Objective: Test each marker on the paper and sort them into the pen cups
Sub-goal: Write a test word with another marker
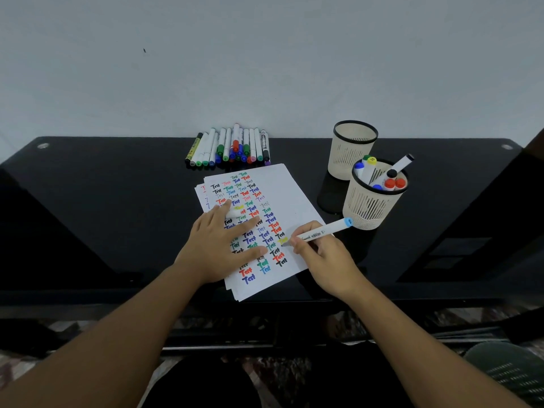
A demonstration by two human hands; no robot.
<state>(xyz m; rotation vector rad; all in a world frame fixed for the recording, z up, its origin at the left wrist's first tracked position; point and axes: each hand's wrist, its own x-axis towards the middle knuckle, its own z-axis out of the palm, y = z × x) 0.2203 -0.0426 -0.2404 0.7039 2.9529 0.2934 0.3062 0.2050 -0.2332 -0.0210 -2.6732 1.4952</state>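
glossy black table (117, 201) against a pale wall (265, 54); left hand (226, 245) flat on paper (288, 195), right hand (321, 254) grasping a marker (323, 232).

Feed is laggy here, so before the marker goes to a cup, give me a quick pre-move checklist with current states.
1. Right hand grips the white marker with light-blue end: ok.
2. Tip on the white test paper: ok.
3. Left hand flat, pinning the paper: ok.
4. Fresh mark readable: cannot tell.
5. Marker's cap under left fingers: cannot tell.
6. Near cream slotted cup holds markers with room left; far cream slotted cup shows none: ok.
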